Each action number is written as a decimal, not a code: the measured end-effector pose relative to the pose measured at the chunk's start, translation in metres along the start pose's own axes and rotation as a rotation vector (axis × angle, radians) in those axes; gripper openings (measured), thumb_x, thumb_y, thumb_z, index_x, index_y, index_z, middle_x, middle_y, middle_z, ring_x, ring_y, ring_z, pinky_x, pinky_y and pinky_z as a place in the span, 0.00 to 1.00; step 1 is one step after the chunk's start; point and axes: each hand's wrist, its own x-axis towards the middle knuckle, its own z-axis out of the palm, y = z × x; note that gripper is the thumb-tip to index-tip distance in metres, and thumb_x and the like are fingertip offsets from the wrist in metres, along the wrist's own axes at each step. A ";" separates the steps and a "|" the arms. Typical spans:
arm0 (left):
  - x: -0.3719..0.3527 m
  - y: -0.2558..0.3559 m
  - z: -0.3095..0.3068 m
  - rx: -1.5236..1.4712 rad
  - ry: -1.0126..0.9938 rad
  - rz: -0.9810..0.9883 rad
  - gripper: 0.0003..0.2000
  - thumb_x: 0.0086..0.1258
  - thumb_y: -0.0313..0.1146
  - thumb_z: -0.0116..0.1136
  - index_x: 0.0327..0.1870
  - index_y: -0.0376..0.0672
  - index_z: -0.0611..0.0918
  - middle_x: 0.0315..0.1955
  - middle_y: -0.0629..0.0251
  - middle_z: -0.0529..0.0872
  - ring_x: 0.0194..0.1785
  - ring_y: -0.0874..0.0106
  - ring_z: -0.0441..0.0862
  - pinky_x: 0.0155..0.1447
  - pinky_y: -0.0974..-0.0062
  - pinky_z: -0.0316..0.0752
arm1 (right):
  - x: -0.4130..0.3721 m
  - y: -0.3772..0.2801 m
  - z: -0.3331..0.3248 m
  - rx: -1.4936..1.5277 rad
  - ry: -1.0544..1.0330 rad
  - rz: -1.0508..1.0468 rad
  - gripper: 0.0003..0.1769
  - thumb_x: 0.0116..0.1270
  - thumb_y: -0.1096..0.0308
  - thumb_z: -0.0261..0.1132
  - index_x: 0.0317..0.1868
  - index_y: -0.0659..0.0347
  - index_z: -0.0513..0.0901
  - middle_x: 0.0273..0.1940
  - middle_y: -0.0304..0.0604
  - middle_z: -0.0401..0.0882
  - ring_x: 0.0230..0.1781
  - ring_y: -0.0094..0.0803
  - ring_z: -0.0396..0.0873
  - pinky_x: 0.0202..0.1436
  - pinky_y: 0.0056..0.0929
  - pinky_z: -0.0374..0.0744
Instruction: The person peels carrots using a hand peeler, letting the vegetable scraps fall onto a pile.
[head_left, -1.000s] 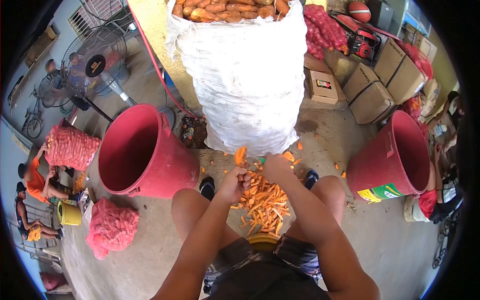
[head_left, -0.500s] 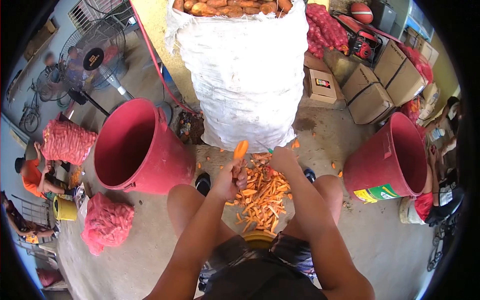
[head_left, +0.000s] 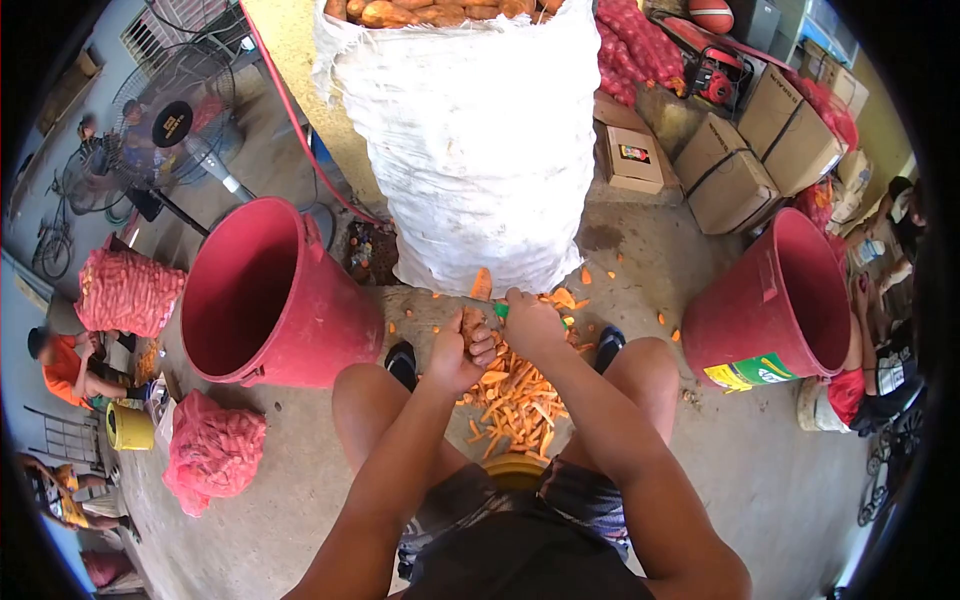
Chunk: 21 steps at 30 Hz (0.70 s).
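Note:
My left hand [head_left: 462, 348] is wrapped round an orange root vegetable [head_left: 482, 284], whose peeled tip points up and away from me. Close beside it, my right hand [head_left: 533, 322] grips a knife with a green handle [head_left: 501, 311]; its blade lies against the vegetable. Beneath both hands, orange peelings [head_left: 520, 400] are heaped on the ground between my feet. Directly in front stands a tall white sack [head_left: 475, 150], filled to the top with unpeeled roots [head_left: 430, 12].
A large red bin [head_left: 285, 300] stands at the left and another red bin [head_left: 770, 305] at the right. Filled red mesh bags [head_left: 215, 450] lie at the left. Cardboard boxes [head_left: 725, 175] and a fan [head_left: 172, 123] are farther back. People sit at both sides.
The knife has moved left onto the vegetable, and my right hand has come closer to my left. The head view has shifted slightly.

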 end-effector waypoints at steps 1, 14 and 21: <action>0.000 -0.001 -0.001 0.001 0.001 -0.003 0.20 0.91 0.53 0.33 0.48 0.49 0.75 0.24 0.73 0.70 0.24 0.79 0.66 0.27 0.80 0.61 | -0.001 -0.001 0.001 0.002 -0.001 0.003 0.16 0.70 0.72 0.61 0.56 0.67 0.76 0.53 0.63 0.86 0.54 0.61 0.87 0.57 0.55 0.85; 0.003 0.000 0.003 -0.012 0.192 -0.022 0.15 0.92 0.47 0.34 0.51 0.49 0.74 0.30 0.71 0.78 0.23 0.81 0.71 0.20 0.83 0.61 | 0.000 -0.002 0.010 -0.015 0.053 -0.099 0.12 0.72 0.71 0.60 0.53 0.66 0.76 0.49 0.61 0.86 0.47 0.60 0.89 0.51 0.54 0.87; -0.003 0.006 -0.004 0.017 0.044 -0.130 0.15 0.90 0.42 0.36 0.53 0.46 0.76 0.26 0.73 0.75 0.17 0.85 0.67 0.17 0.84 0.61 | 0.016 0.014 0.013 -0.048 0.113 0.002 0.17 0.71 0.68 0.63 0.56 0.69 0.79 0.50 0.61 0.88 0.50 0.60 0.89 0.53 0.52 0.87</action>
